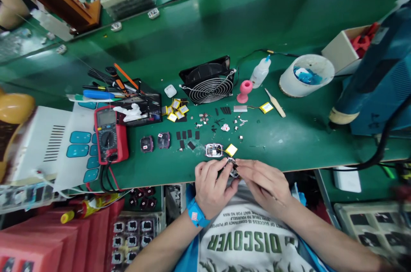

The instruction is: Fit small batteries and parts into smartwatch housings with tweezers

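Thumb and fingers of the left hand [210,182] pinch a small dark-and-silver part [234,172], mostly hidden, while the right hand [268,182] grips it from the other side; whether a tool is also held I cannot tell. The part sits between both hands, at the near edge of the green counter [302,135]. Just beyond the fingertips lie a flat yellow square battery [231,149] and an open, pink-rimmed rectangular case [214,150]. Toward the counter's far edge stands a black fan with a round wire guard [210,86]; a red multimeter [122,146] lies near its left end
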A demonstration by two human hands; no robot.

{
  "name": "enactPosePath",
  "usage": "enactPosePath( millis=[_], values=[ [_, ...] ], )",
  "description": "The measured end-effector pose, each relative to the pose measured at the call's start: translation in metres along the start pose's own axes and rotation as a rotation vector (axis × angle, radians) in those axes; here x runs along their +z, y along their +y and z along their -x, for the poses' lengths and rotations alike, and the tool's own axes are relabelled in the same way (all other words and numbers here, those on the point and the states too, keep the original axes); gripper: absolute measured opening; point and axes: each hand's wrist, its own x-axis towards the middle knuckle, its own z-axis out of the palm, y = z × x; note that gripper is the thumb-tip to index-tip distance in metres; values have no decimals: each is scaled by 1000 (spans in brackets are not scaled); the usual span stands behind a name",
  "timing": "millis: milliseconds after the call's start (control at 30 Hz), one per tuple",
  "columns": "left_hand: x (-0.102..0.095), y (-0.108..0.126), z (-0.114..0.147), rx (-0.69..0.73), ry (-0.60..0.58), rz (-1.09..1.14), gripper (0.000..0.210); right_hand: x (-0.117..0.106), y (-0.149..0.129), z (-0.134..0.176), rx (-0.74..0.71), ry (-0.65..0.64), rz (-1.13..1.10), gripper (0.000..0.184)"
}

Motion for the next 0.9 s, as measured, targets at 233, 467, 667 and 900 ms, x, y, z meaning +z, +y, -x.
enactPosePath(
  millis=[233,467,667,900],
  values=[
    [4,2,-5,-13,73,-20,23,0,3,-3,16,-4,-37,47],
    [0,-4,-2,-10,23,35,35,0,3,0,-55,-5,5,47],
    [2,-6,-1,-27,-23,55,31,-12,16,4,-43,-94,-17,41],
    [4,-5,-2,-36,-1,86,34,-14,25,9,-52,-132,-44,83]
  ],
)
